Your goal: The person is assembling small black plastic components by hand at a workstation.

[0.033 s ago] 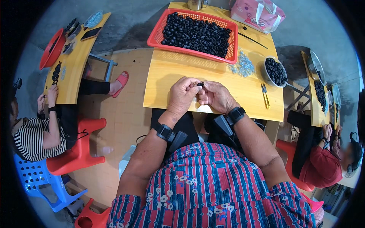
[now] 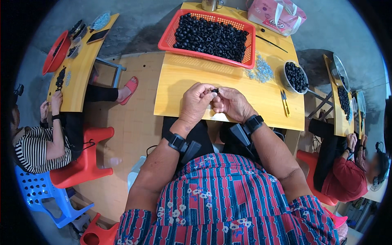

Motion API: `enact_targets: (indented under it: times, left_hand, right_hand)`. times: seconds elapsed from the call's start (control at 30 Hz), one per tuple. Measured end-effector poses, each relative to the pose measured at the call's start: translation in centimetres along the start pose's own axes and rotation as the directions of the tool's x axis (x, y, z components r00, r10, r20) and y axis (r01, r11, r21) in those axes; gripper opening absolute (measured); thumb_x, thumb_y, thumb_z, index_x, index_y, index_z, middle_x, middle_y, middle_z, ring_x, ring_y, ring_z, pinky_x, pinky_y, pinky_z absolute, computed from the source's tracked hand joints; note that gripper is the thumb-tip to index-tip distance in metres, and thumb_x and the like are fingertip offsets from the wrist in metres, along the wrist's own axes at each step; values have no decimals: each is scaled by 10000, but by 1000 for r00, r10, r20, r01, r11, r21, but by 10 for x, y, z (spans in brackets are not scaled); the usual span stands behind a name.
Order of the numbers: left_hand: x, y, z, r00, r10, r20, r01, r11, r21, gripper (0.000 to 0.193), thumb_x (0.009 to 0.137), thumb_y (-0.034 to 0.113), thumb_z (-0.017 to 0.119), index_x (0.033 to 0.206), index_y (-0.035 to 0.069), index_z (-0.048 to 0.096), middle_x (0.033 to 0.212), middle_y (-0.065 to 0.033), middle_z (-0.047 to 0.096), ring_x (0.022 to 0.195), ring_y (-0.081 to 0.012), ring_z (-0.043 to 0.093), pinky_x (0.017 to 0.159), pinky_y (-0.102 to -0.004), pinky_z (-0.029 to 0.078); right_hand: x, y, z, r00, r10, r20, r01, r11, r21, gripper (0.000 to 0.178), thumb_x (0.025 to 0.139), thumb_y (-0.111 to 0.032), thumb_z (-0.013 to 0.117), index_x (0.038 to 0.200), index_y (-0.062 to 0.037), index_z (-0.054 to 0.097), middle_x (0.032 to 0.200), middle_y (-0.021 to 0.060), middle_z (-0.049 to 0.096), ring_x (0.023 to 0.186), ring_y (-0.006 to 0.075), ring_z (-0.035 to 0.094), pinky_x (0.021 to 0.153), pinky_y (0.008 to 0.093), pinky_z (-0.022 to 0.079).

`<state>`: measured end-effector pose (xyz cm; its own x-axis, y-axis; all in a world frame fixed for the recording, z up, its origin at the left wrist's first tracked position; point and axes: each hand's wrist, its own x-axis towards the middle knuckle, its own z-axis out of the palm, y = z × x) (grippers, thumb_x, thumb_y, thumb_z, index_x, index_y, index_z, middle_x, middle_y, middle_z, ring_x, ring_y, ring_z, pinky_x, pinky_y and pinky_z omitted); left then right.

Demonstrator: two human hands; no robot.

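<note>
Over the near edge of the yellow table (image 2: pixel 179 98), my two hands meet with their fingertips together. A small round black part (image 2: pixel 214 91) is pinched between them. My left hand (image 2: pixel 196 101) is closed, thumb and forefinger on the part's left side. From the other side my right hand (image 2: pixel 233 103) grips it too, its fingers curled in. The fingers hide most of the part. Beyond my hands stands a red plastic basket (image 2: pixel 250 60) heaped with small black parts (image 2: pixel 212 36). A pile of small clear pieces (image 2: pixel 261 70) lies to its right.
A clear tub (image 2: pixel 296 77) of black parts stands at the right edge, with yellow-handled thread snips (image 2: pixel 285 104) in front. A thin black rod (image 2: pixel 271 43), a pink bag (image 2: pixel 277 16) and a metal mug (image 2: pixel 210 5) lie farther back. People work at tables on both sides.
</note>
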<state>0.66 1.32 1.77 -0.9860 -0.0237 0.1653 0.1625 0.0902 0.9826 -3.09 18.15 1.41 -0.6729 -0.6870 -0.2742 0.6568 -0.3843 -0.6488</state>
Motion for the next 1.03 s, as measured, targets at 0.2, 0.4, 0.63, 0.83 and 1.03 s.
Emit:
enact_targets:
  times: [0.2,0.4,0.63,0.83,1.03]
  left_hand:
    - [1,-9,0,1000,26,-14,-25,999,46,131,839,10,655,968,-11,654,811,-26,602,701,-78,545,644,-227,468]
    - [1,-10,-1,999,28,31,-30,995,93,161,845,9,653,1005,-7,655,805,-17,590,692,-73,530,632,-217,465]
    - [7,4,-9,952,-222,212,235,971,-36,369,943,169,597,1261,-16,570,868,-23,619,631,-56,504,571,-187,446]
    - [9,4,-12,914,-287,287,312,949,-43,384,947,194,586,1261,-26,569,857,-14,613,631,-46,497,563,-186,440]
    - [8,4,-9,917,-303,261,333,940,-76,399,930,193,615,1268,-14,570,876,-4,615,660,-43,504,584,-181,443]
  right_hand:
    - [0,-3,3,1000,28,-3,-28,999,-22,236,980,-250,501,928,-27,558,765,21,522,635,141,478,645,322,480]
    - [0,-3,2,999,54,1,-54,999,10,204,976,-233,499,954,-36,544,771,5,475,612,117,428,623,309,467]
    - [-1,6,8,993,-60,-98,38,976,-214,163,979,-206,487,987,-48,529,738,-11,447,587,84,402,576,283,448]
    - [-4,10,22,982,-137,-129,86,936,-342,163,981,-196,495,1020,-42,533,746,-2,488,573,68,416,561,253,474]
    - [-2,13,16,979,-148,-141,95,940,-327,177,973,-200,522,1054,-43,538,788,14,533,597,68,457,582,260,509]
